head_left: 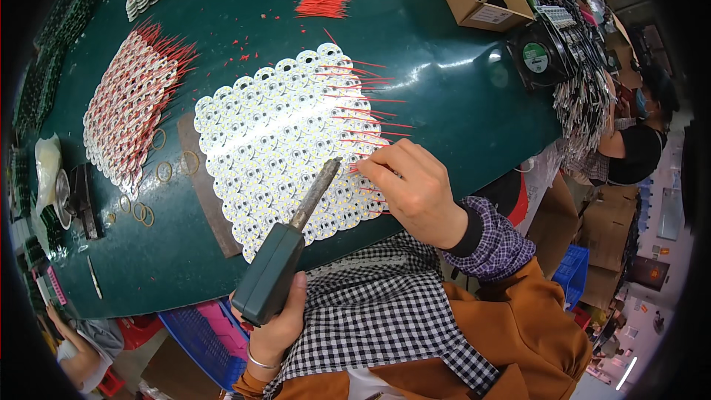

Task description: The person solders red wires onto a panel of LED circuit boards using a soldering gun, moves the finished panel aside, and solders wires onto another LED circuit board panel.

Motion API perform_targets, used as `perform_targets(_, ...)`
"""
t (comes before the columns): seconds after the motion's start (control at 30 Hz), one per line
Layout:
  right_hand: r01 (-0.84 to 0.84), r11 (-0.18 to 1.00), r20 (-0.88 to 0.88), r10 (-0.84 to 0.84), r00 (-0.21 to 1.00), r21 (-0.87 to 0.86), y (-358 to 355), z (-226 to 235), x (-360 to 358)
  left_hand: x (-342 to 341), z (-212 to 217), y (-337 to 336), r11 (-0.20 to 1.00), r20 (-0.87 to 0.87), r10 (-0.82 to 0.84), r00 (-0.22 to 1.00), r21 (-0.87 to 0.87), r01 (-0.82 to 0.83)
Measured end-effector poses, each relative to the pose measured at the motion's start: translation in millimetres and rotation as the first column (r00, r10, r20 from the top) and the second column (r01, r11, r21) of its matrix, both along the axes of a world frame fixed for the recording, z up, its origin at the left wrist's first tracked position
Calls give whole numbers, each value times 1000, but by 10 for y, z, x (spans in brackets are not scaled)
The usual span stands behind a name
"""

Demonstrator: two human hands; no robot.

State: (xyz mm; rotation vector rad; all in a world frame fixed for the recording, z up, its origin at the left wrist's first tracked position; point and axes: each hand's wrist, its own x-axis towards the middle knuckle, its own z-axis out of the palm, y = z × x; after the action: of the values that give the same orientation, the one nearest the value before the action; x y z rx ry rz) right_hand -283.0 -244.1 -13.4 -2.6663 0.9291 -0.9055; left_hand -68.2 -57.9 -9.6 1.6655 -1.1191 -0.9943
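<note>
The soldering gun (272, 274) is clasped in the left hand (285, 318), its tip (335, 167) angled over the white board sheet (274, 152), which is supported on the green table (459, 111). A red wire (354, 170) is apparently pinched in the right hand (416, 191); it is best held steady while heated briefly.

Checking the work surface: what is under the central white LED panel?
A flat brown board pokes out from under the left edge of the white LED panel; green tabletop shows around both. How far the board runs underneath is covered.
</note>
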Motion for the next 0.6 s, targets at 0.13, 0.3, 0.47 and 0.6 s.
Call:
perform_targets(0.13,12,1000,-11,-12,1000,2,9,-33,-2,12,-20,-17,999,-43,-13,999,49,15)
perform_targets(0.3,20,1000,-24,-20,1000,10,9,-28,0,-11,3,-55,996,-12,-7,1000,89,8)
perform_targets(0.47,15,1000,-21,-15,1000,11,7,-30,-6,-42,55,-128,998,21,10,1000,69,-12)
perform_targets(0.6,17,1000,-17,-16,1000,23,12,-11,7,-66,65,-203,999,80,40,996,-4,-39)
